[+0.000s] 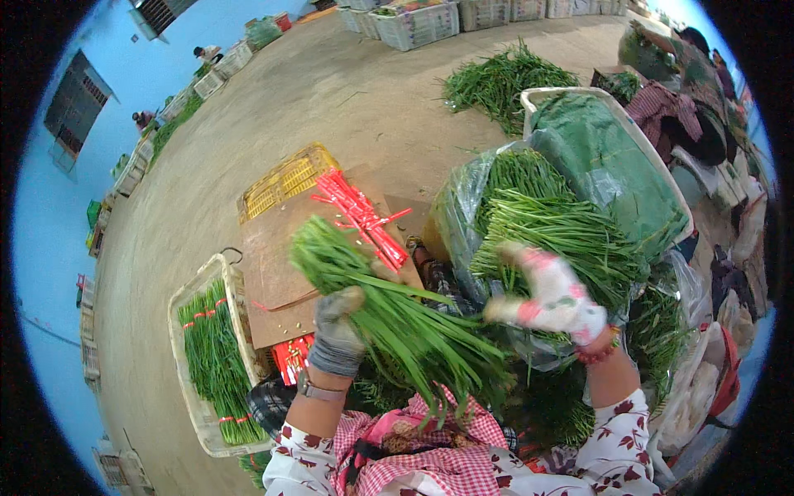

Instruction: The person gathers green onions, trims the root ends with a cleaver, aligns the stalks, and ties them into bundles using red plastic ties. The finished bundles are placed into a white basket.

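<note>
My left hand (338, 325), in a grey glove, is shut around a bunch of long green leafy stalks (397, 310) that look like garlic chives. Their cut ends point up and left, and the leaves hang down to the right. My right hand (546, 291), in a white glove with red and green patches, is blurred. Its thumb and fingers are spread, with no stalks seen between them. It hovers over or touches the edge of a heap of the same stalks (552, 217) in a clear plastic bag (450, 208); which, I cannot tell.
A board (279, 248) on a yellow crate (288, 177) carries a bundle of red ties (363, 217). At left, a white crate (180, 356) holds tied bunches. A green-covered crate (614, 167) and loose greens (508, 80) lie beyond the heap. Another person (695, 80) is at right.
</note>
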